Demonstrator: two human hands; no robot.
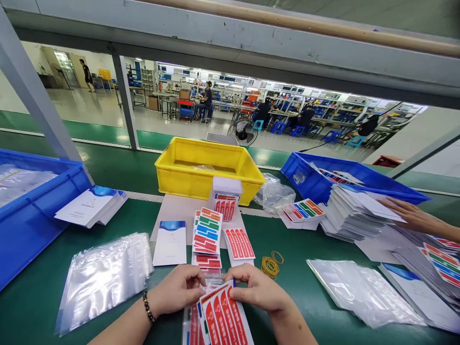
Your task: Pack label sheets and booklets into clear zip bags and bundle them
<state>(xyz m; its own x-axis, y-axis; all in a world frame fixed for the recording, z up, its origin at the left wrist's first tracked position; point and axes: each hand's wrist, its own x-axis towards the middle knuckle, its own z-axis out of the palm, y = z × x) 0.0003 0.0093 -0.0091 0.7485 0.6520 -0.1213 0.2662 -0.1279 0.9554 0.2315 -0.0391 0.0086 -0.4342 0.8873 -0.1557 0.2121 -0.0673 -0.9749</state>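
Observation:
My right hand [259, 290] is closed on a few sticker sheets [225, 317] printed with red label shapes, held at a tilt near the front edge. Beside it, my left hand [178, 290] pinches the upper edge of a clear plastic bag [189, 320], which lies partly under the sheets. Whether the sheets are inside the bag or over it I cannot tell. Just beyond my hands are a stack of multicoloured sticker sheets [207, 231], red label sheets [239, 243] and a white booklet [170, 243] with a blue top.
Clear bags lie in piles at left [108, 275] and right [362, 290]. Rubber bands [270, 266] rest nearby. Behind stand a yellow bin [210, 184] and blue bins [39, 211] [305, 179]. Another person's hand [413, 215] touches a paper stack [350, 215] at right.

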